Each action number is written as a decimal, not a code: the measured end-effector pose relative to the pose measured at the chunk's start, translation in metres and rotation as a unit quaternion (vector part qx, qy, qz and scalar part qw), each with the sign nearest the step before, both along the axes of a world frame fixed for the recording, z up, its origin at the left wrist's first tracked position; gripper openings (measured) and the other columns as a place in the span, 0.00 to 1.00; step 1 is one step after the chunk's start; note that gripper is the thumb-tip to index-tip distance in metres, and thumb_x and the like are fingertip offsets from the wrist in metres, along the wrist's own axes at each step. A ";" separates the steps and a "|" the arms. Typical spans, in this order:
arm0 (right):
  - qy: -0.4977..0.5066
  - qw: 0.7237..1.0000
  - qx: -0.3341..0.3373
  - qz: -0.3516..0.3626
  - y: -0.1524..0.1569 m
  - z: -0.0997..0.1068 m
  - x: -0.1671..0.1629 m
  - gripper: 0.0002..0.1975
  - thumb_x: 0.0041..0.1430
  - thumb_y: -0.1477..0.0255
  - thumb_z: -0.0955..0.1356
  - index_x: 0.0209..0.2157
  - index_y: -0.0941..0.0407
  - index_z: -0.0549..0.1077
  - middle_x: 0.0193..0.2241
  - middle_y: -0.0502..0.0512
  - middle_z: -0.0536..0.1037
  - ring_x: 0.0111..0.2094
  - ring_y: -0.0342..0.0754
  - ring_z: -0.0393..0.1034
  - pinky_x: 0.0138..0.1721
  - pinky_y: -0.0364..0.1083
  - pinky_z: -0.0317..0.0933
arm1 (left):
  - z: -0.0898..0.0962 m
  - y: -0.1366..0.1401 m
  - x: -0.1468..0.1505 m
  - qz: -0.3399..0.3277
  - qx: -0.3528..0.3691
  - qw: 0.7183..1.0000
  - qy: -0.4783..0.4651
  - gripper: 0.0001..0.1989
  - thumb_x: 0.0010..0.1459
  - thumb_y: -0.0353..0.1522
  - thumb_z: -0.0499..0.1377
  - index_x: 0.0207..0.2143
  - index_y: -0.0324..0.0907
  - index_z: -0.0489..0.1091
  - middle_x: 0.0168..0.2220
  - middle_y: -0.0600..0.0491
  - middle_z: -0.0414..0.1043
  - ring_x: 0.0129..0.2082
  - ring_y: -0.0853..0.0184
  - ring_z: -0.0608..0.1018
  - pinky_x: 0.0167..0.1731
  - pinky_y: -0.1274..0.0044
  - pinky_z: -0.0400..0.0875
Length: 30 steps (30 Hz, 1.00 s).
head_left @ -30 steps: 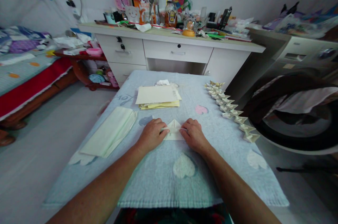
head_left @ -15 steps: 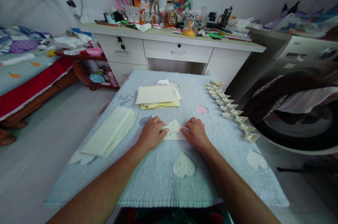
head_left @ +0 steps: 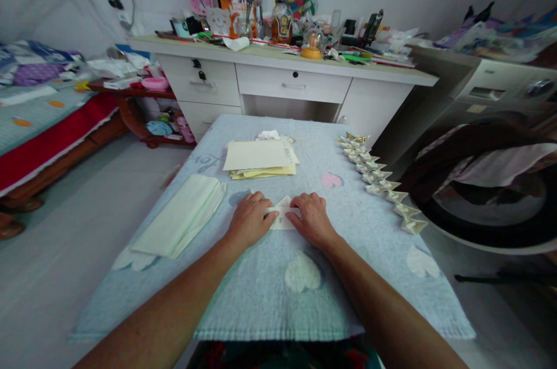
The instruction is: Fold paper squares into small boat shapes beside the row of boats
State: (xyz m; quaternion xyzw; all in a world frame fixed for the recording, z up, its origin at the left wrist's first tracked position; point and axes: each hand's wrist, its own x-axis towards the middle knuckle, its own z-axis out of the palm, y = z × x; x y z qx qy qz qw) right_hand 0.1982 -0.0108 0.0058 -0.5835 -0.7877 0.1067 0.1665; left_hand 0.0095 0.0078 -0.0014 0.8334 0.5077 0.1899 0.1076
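A partly folded sheet of cream paper (head_left: 282,223) lies flat on the cloth in front of me, with a pointed peak at its far side and a raised strip across it. My left hand (head_left: 250,219) grips its left end, thumb on the strip and fingers curled behind. On the other side my right hand (head_left: 311,218) is closed over the right part, its thumb pressing on the strip near the middle. Both hands cover the paper's ends. Beyond them sits a stack of paper sheets (head_left: 256,156); folded long sheets (head_left: 180,218) lie to the left.
A row of folded paper boats (head_left: 378,180) runs along the right side of the cloth-covered table (head_left: 300,317). Behind it stands a white desk (head_left: 296,80) crowded with jars and small items. A washing machine (head_left: 491,90) is at right, a bed (head_left: 56,125) at left.
My right hand has slid left along the paper's strip, closer to my left hand, and covers more of the peak. The left hand stays in place.
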 end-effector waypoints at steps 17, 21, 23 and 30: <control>-0.024 0.996 -0.048 -0.072 0.000 0.004 0.002 0.08 0.60 0.65 0.67 0.38 0.53 0.73 0.41 0.57 0.72 0.44 0.54 0.60 0.41 0.50 0.49 | 0.000 -0.001 -0.012 0.075 -0.013 0.997 0.010 0.10 0.56 0.37 0.57 0.25 0.42 0.69 0.31 0.51 0.67 0.37 0.62 0.68 0.40 0.70 0.60; -0.027 0.995 -0.043 -0.082 0.000 0.004 0.001 0.09 0.59 0.64 0.67 0.38 0.53 0.73 0.40 0.55 0.72 0.44 0.53 0.60 0.42 0.49 0.49 | 0.002 -0.004 -0.009 0.091 0.026 0.995 0.015 0.07 0.54 0.35 0.60 0.34 0.42 0.69 0.36 0.50 0.68 0.39 0.60 0.68 0.41 0.69 0.61; -0.028 0.995 -0.040 -0.083 -0.001 0.003 0.001 0.09 0.59 0.64 0.67 0.38 0.53 0.73 0.40 0.55 0.72 0.44 0.53 0.59 0.42 0.49 0.49 | 0.003 -0.005 -0.006 0.056 0.054 0.997 0.004 0.08 0.55 0.31 0.59 0.39 0.42 0.69 0.39 0.50 0.68 0.41 0.60 0.67 0.43 0.69 0.62; -0.033 0.995 -0.034 -0.089 -0.002 0.003 -0.001 0.08 0.59 0.65 0.67 0.38 0.53 0.73 0.39 0.56 0.72 0.43 0.53 0.59 0.41 0.49 0.48 | 0.004 -0.019 0.010 -0.146 0.043 0.986 0.067 0.10 0.62 0.27 0.51 0.43 0.43 0.70 0.37 0.51 0.70 0.40 0.62 0.69 0.41 0.71 0.64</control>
